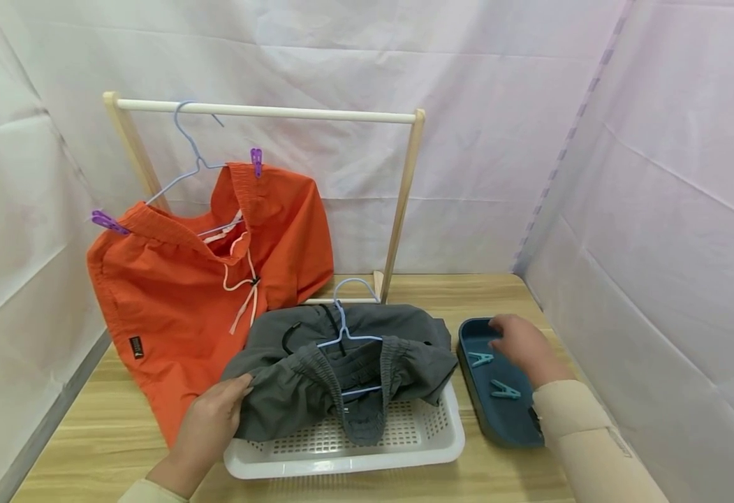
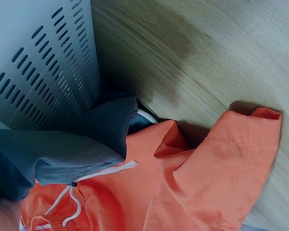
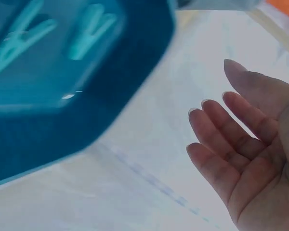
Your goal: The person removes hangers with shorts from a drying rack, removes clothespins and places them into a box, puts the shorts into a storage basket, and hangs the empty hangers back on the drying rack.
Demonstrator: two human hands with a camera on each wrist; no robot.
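Observation:
Dark grey drawstring pants [image 1: 297,391] lie over a white perforated basket [image 1: 341,464], with a light blue hanger [image 1: 344,328] set in their waistband. My left hand [image 1: 211,416] grips the left edge of the grey pants; in the left wrist view only a bit of that hand shows beside the grey cloth [image 2: 82,144]. Over the far end of a dark blue tray [image 1: 489,419], my right hand [image 1: 524,344] hovers with fingers loosely spread and holds nothing. Two teal clothespins [image 1: 505,390] lie in the tray, and the right wrist view shows the teal clothespins [image 3: 91,31] too.
A wooden rack [image 1: 401,202] with a white rail [image 1: 266,110] stands behind the basket. Orange pants [image 1: 172,293] hang from it at left on a blue hanger [image 1: 193,150], with purple clothespins [image 1: 256,162] at the waistband. White sheeting [image 1: 498,140] encloses the wooden table [image 1: 467,290].

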